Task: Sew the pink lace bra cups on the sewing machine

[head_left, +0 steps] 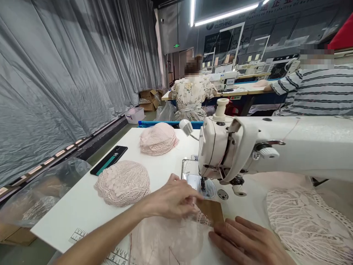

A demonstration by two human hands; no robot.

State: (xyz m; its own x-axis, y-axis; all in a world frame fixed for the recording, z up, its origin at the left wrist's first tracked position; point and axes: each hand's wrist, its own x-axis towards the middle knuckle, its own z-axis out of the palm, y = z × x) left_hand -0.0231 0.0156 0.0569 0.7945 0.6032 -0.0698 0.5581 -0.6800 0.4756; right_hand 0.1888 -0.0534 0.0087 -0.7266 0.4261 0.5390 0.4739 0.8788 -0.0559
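My left hand (176, 198) is closed, thumb and fingers pinching the lace-edged side of a sheer pale pink fabric piece (165, 241) just in front of the sewing machine (216, 147). My right hand (245, 239) lies low with fingers stretched out, their tips at the near corner of a brown card-like piece (213, 209). That brown piece rests on the table beside the lace edge, partly covered by my fingers. Behind it, the presser foot (203, 183) sits over the needle plate, apart from the fabric. Loose threads lie across the sheer fabric.
Left on the white table (82, 213) are a stack of lace pieces (124, 182), a smooth pink stack (159, 138) and a phone (110, 160). More pink lace (300, 213) lies under the machine arm. Two people (190, 92) sit at tables ahead.
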